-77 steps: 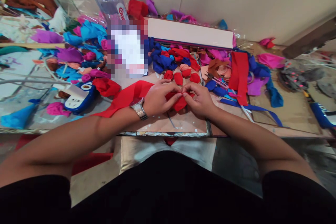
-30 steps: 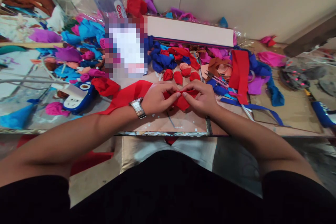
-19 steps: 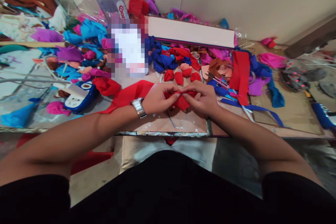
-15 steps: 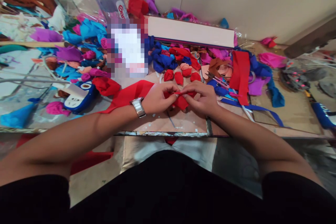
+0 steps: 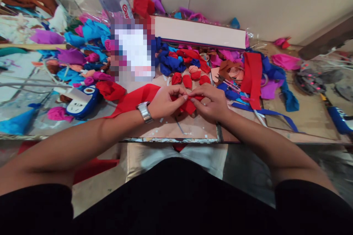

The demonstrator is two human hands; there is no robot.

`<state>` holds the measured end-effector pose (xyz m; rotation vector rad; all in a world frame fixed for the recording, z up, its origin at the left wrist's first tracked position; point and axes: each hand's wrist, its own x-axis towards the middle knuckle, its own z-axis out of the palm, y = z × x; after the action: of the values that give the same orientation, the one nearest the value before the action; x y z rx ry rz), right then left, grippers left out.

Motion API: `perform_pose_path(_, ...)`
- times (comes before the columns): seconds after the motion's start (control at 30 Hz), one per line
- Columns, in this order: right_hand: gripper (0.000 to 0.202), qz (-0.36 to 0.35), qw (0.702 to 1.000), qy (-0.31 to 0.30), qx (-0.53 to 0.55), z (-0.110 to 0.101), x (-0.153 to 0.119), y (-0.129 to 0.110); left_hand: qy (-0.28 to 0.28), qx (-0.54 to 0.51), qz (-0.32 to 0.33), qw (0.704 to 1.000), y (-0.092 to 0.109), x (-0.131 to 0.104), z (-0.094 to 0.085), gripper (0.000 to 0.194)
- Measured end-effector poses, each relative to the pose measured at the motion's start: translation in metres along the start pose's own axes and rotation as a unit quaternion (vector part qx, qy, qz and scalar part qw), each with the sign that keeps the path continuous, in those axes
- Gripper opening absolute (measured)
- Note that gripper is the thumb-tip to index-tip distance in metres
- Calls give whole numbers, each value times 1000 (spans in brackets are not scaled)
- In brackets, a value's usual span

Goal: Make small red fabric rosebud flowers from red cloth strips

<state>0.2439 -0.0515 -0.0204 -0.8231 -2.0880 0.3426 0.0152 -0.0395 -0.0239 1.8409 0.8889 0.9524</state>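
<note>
My left hand, with a metal watch on its wrist, pinches a small red crepe piece between thumb and fingers. From the right, my right hand grips the same piece, and the fingertips of both hands nearly meet over it. Just beyond the fingers lie several small red rolled pieces and a peach one. A wide red strip runs behind my left wrist. Pink-handled scissors rest beyond my right hand.
A bottle stands at the back left beside a blurred bright area. A long pale box lies at the back. A blue and white power socket sits left. Coloured crepe scraps surround the hands; a red strip lies right.
Both hands stay at nearly the same place on the red piece. The fingers have shifted slightly, and the piece's hanging part has changed shape a little.
</note>
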Motion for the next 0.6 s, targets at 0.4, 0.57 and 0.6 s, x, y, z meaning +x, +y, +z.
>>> perform_pose_path(0.4, 7, -26, 999, 0, -40, -1, 1, 2, 6, 24, 10, 1000, -3, 0, 1, 29)
perform_pose_path(0.57, 8, -26, 999, 4, -37, -1, 0, 2, 7, 14, 17, 1000, -1, 0, 1, 32)
perform_pose_path(0.6, 8, -24, 999, 3, -39, -1, 0, 1, 9, 13, 19, 1000, -1, 0, 1, 31)
